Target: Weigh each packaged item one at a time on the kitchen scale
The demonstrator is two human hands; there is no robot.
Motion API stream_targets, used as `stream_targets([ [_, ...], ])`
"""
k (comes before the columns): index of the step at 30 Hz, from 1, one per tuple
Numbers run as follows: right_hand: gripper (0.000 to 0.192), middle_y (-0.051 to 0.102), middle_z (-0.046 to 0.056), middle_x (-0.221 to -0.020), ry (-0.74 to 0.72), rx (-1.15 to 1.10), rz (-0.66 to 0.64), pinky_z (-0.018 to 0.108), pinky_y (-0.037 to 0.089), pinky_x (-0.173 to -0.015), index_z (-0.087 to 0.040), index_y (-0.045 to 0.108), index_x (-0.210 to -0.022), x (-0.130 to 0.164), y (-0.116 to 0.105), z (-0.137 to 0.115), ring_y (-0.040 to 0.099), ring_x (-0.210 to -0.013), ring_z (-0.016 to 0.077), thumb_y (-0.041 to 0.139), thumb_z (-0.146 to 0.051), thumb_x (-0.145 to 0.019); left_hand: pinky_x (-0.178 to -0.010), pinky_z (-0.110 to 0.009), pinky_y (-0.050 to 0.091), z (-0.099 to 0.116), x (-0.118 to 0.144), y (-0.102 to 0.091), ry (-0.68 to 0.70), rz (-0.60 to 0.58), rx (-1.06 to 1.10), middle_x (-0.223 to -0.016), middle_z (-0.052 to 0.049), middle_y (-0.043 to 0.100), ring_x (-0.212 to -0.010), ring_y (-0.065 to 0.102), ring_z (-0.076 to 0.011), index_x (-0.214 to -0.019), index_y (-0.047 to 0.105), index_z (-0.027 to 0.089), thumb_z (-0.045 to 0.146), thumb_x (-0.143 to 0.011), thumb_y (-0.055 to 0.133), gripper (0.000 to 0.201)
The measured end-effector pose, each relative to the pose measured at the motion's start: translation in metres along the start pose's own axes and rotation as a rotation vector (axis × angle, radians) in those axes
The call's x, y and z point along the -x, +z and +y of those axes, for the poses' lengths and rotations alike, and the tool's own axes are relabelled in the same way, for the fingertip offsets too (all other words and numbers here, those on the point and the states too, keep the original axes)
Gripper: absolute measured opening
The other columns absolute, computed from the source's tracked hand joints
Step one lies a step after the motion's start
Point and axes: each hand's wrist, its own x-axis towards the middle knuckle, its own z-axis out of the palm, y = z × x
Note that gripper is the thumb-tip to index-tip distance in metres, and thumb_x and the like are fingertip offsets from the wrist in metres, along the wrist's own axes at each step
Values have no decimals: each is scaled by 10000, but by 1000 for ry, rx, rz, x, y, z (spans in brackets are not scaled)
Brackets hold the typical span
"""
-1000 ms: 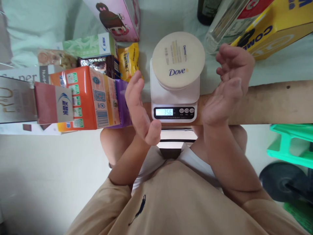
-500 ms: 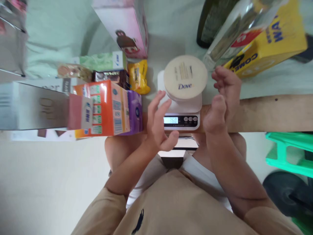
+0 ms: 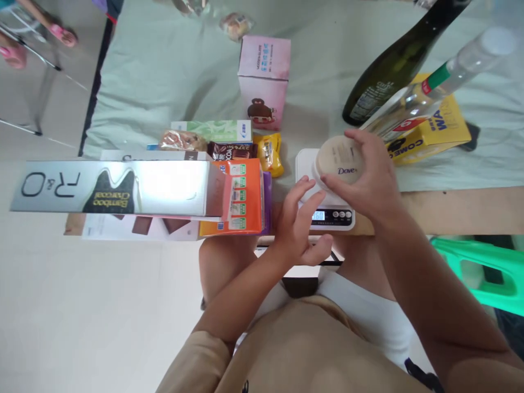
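Observation:
A round cream-coloured Dove jar [image 3: 336,162] stands on a white kitchen scale [image 3: 308,164] whose lit display [image 3: 318,216] is partly covered by my left hand. My right hand [image 3: 374,177] wraps around the jar from the right, thumb at its near edge and fingers on its far side. Whether the jar's base still rests on the scale I cannot tell. With fingers apart and holding nothing, my left hand [image 3: 301,226] hovers at the scale's left front corner.
Left of the scale are a silver box [image 3: 151,188], an orange box [image 3: 245,191] and a yellow packet [image 3: 269,154]. Behind stands a pink box [image 3: 264,82]. To the right are a dark green bottle [image 3: 376,82], a clear bottle [image 3: 403,112] and a yellow box [image 3: 446,128].
My right hand has moved in from beside the scale and closed around the Dove jar. My left hand stays spread near the scale. The view has shifted, so the table items appear moved.

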Motion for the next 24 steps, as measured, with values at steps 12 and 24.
stream_targets([
  [12,682,717,143,-1297,60,85,-134,568,585,-1088,-266,638,-1286,-22,-22,-12,706,-1207,356,865,-452,-670,-1174,-557,546,9,-3,-5,-35,56,161,-1395,-191,560,-1464,543,-364,-1573,442,140,533,-1010,420,687],
  [24,679,672,91,-1362,-93,-4,-151,413,539,-1085,-36,596,-1318,-166,-28,-140,664,-1299,260,766,-390,-764,-1151,-568,561,15,0,1,-75,61,227,-1332,-174,583,-1432,574,-363,-1569,439,163,594,-1006,435,709],
])
